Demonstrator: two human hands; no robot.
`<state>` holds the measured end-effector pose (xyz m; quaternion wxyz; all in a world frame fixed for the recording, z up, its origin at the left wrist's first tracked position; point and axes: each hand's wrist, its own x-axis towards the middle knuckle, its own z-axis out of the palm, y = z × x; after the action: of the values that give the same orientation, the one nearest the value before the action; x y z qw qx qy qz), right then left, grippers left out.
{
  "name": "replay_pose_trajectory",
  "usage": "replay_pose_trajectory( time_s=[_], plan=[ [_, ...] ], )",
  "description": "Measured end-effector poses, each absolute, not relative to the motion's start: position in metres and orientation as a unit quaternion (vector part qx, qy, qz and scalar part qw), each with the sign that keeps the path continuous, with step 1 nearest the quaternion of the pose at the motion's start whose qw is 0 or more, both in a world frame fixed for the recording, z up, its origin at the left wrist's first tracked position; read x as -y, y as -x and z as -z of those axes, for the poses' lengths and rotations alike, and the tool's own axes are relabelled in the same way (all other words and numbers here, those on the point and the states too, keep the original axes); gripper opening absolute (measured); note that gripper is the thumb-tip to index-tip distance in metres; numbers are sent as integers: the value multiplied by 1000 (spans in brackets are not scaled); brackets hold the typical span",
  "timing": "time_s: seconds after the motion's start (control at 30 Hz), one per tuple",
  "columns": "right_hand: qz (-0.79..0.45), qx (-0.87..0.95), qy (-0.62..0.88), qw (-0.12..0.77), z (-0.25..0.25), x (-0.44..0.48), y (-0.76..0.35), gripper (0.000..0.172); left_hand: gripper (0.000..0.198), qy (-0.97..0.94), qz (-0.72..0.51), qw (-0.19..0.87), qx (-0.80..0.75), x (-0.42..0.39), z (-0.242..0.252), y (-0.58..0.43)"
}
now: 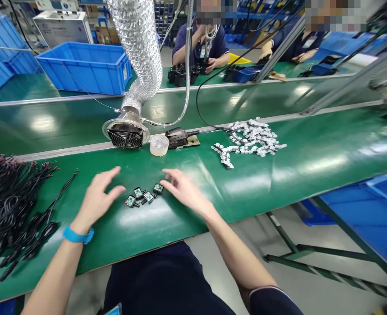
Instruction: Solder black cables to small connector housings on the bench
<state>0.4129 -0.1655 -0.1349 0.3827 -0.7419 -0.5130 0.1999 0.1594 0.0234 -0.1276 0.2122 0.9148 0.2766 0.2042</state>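
Left hand (pixel 98 199): palm down over the bench (pixel 278 175); fingers (pixel 113 172) spread wide, holding nothing; blue wristband (pixel 77 236) at the wrist.
Right hand (pixel 186 190): palm down, fingers (pixel 172 173) loosely parted and empty, tips pointing toward the left hand.
Small circuit boards (pixel 148 196): four, green-faced on black bodies, lying flat in a slanted row between the two sets of fingertips. The nearest-left one is just beside the left thumb, the far-right one just beside the right fingertips. Whether any is touched I cannot tell.
Black cables (pixel 6 197): large loose bundle well outside the left fingers.
Extractor fan (pixel 126 134): beyond the fingertips, on a ribbed foil duct (pixel 137 39).
White tub (pixel 159 145): just past the fan, ahead of the right fingers.
Soldering iron stand (pixel 182 139): touching or just beside the tub.
White parts pile (pixel 252 138): well apart, outward of the right fingers.
Handling note (judgement): the boards look light and easily scattered. A gentle pinch by the black edges, one at a time, seems better than sweeping. Keeping the green faces up and the row tidy seems wise, and the left wrist should stay clear of stray cable ends.
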Motion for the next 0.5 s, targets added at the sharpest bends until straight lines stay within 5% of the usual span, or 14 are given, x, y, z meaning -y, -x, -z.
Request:
replay_pose_trajectory(
  time_s=[0.17, 0.3, 0.5],
  plan=[
    [-228, 279, 698, 619, 129, 133, -491, 40, 52, -835, -201, -40, -511, -82, 132, -110],
    [-268, 83, 633, 721, 128, 100, -543, 24, 35, -832, -188, -3, -523, -90, 149, -96],
    [-310, 25, 592, 743, 142, 69, -567, 29, 26, -854, -314, 65, -409, -49, 147, -107]
  ],
)
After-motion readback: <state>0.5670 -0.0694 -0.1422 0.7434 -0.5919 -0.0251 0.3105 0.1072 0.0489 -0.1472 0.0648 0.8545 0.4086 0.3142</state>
